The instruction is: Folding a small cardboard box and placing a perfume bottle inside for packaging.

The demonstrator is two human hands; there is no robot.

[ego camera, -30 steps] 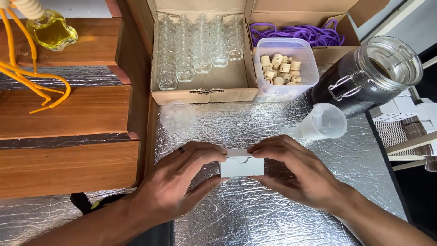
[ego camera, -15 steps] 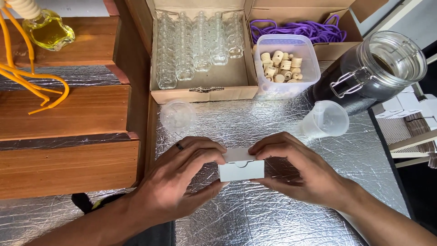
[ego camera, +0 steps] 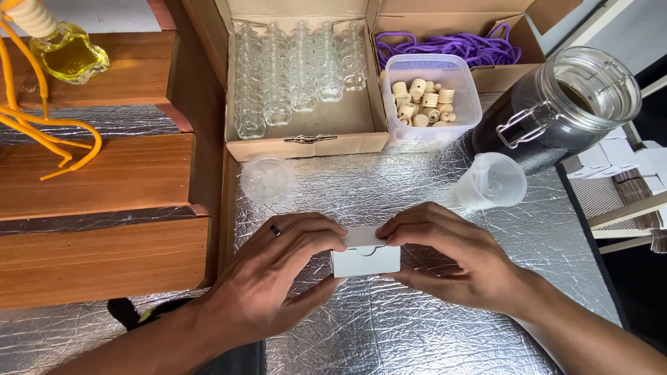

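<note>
Two hands close around a small white box (ego camera: 366, 258) on a foil-covered counter (ego camera: 417, 333).
Left hand (ego camera: 278, 278) and right hand (ego camera: 451, 260) grip its ends; the top flap looks tucked.

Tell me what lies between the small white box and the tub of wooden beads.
Head view: only bare crinkled foil lies between the small white box and the tub of wooden beads.

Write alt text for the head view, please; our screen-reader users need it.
Two hands, left hand and right hand, hold a small white box over a silver foil surface. Behind sit a carton of glass bottles, a tub of wooden beads and a dark glass jar.
</note>
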